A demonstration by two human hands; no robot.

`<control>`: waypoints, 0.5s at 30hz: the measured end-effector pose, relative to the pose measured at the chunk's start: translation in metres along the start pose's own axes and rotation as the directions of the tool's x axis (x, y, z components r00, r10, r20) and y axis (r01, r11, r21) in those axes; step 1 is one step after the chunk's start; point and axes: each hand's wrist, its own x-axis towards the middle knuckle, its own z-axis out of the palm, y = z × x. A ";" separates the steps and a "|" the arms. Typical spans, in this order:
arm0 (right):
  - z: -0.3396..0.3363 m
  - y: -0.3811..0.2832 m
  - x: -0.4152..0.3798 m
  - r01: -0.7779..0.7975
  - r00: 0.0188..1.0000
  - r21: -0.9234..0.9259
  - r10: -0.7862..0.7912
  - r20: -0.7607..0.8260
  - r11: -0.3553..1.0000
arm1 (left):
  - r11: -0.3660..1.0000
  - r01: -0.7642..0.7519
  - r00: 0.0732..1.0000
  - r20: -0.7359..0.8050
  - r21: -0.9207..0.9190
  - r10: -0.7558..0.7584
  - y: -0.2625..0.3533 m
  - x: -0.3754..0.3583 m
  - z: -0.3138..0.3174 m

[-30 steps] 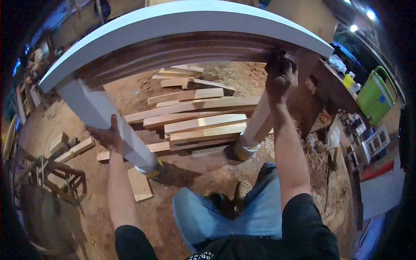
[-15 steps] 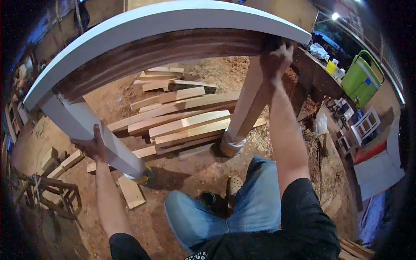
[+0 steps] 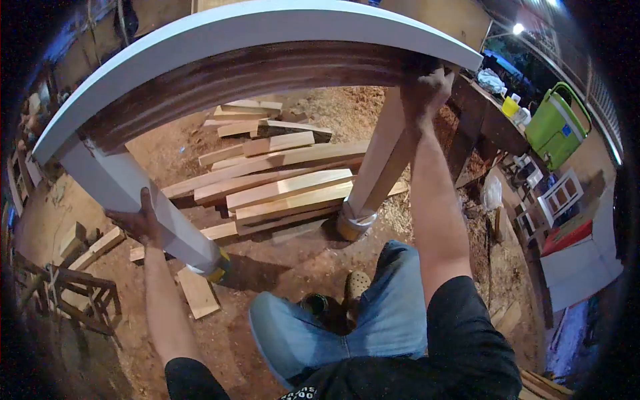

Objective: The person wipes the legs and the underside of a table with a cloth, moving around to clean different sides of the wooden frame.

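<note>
A large wooden table frame stands before me, with a pale tabletop edge (image 3: 267, 21) above a brown apron (image 3: 253, 72). My left hand (image 3: 139, 221) is wrapped around the whitish left table leg (image 3: 110, 175), thumb on its near face, the other fingers partly hidden behind. High on the right, my right hand (image 3: 430, 95) is closed at the corner where the apron meets the bare-looking right table leg (image 3: 379, 157); its fingertips are in shadow. The feet of both legs are in small round containers, one yellowish (image 3: 219, 265) and one pale (image 3: 355, 225).
Stacked sawn boards (image 3: 287, 193) lie on the dirt floor beyond the legs, with wood shavings around. A small wooden stand (image 3: 80, 300) is at left, a short board (image 3: 198, 293) near my knees. A green cooler (image 3: 559, 127) and white frames (image 3: 559, 197) are at right.
The view has shifted slightly. Both hands keep their places on the table, and its left end appears a little farther left and lower.
</note>
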 end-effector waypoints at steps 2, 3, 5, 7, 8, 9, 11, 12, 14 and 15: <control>0.001 -0.002 -0.001 -0.008 1.000 -0.007 0.008 0.004 1.000 | 0.999 0.033 0.999 0.022 -0.007 -0.032 0.000 -0.001 -0.002; 0.001 -0.003 -0.009 0.013 0.999 -0.044 -0.015 -0.042 0.999 | 0.998 0.052 0.998 0.037 -0.026 -0.051 0.003 0.000 -0.004; 0.004 0.004 -0.035 0.047 0.995 -0.102 -0.056 -0.087 0.994 | 0.998 0.029 0.999 0.033 -0.056 -0.027 0.003 0.001 -0.004; 0.006 0.015 -0.041 0.077 0.996 -0.123 -0.083 -0.043 0.989 | 0.998 0.018 0.999 0.032 -0.067 -0.015 0.004 0.003 -0.006; 0.008 0.022 -0.039 0.058 0.998 -0.096 -0.060 -0.021 0.994 | 0.998 0.016 0.999 0.035 -0.064 -0.013 0.004 0.003 -0.006; 0.007 0.021 -0.032 0.038 0.999 -0.070 -0.038 0.002 0.997 | 0.998 0.012 0.999 0.041 -0.060 -0.010 0.006 0.002 -0.007; -0.006 -0.012 0.002 -0.069 0.997 0.038 0.068 0.020 0.997 | 0.996 0.023 0.998 0.066 -0.087 -0.018 0.015 0.001 -0.012; -0.002 -0.009 0.001 -0.048 0.999 0.003 0.048 -0.003 0.999 | 0.995 0.031 0.997 0.076 -0.098 -0.023 0.016 0.001 -0.014; 0.007 0.002 -0.003 -0.010 0.999 -0.069 0.007 -0.046 0.998 | 0.998 0.028 0.999 0.036 -0.048 -0.026 0.006 -0.002 -0.007; 0.003 -0.001 -0.010 -0.053 0.998 -0.094 0.049 -0.042 0.994 | 0.999 0.026 1.000 0.014 -0.025 -0.025 0.004 -0.001 -0.003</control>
